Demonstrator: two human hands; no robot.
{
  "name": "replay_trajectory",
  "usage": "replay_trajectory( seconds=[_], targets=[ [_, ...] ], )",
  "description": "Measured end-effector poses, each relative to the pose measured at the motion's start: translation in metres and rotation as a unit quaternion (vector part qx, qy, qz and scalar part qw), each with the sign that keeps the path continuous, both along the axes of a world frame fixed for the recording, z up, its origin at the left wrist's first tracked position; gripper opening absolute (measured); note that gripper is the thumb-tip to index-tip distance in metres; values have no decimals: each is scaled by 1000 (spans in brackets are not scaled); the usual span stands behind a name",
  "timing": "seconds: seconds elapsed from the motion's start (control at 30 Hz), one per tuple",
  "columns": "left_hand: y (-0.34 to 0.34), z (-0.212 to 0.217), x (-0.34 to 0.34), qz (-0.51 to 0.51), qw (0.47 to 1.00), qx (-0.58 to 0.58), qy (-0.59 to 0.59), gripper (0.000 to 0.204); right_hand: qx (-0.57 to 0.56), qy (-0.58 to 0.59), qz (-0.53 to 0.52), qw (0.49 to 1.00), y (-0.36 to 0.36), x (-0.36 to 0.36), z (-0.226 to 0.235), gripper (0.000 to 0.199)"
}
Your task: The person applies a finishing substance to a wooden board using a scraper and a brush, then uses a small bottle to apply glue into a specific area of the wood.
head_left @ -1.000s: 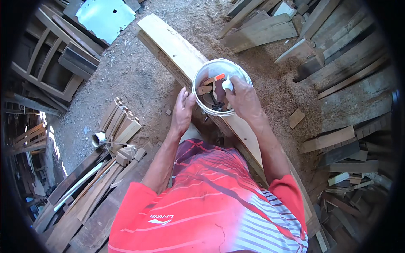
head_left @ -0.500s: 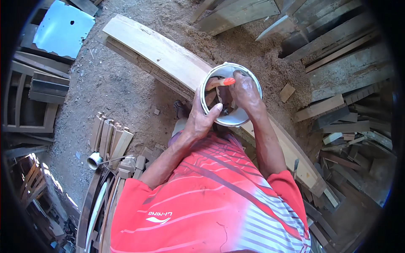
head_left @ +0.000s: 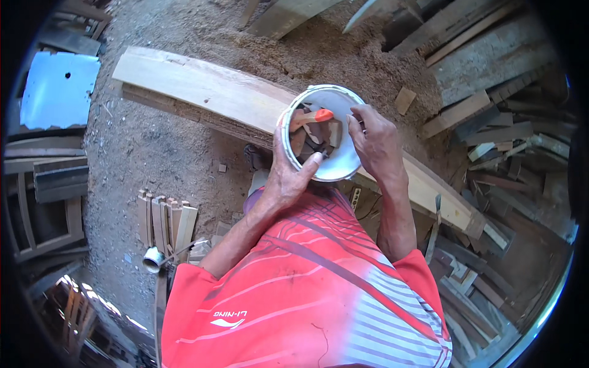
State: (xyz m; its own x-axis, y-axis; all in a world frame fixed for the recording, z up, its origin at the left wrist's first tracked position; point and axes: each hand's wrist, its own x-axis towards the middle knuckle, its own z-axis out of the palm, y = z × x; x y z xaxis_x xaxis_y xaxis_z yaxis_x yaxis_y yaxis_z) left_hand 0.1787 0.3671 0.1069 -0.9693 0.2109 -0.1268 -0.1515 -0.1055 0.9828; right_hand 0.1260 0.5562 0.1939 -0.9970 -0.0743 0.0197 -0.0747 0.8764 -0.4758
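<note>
The mouth of the white bucket (head_left: pixel 334 168) is crowded: wood offcuts (head_left: pixel 307 138) and an orange-handled tool (head_left: pixel 314 116) fill its left half, and the left hand (head_left: pixel 288 175) hooks its thumb over the near rim while the right hand (head_left: pixel 375 138) sits against the right rim. Only the pale lower-right part of the bucket's inside lies open. The long plank (head_left: pixel 202 86) beneath it runs bare to the left, with room along its top. Beyond it the sawdust floor (head_left: pixel 153 153) is open, broken by a row of short sticks (head_left: pixel 165 221) and a small white cup (head_left: pixel 151 259). To the right, stacked boards (head_left: pixel 491 122) close off the way.
</note>
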Motion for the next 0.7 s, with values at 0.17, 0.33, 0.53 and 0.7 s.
replay_trajectory(
  seconds=[0.17, 0.33, 0.53, 0.7],
  targets=[
    [4, -4, 6, -12, 997, -27, -70, 79, -112, 46, -107, 987, 45, 36, -2, 20],
    [2, 9, 12, -9, 975, -79, -208, 54, -99, 78, -176, 976, 138, 85, -52, 16],
    [9, 10, 25, 66, 957, -118, -258, 72, -94, 26, -242, 965, 228, 141, -97, 22],
    [27, 15, 22, 73, 963, -80, -246, 60, -119, -65, -338, 931, 315, 197, -126, 26]
  ],
)
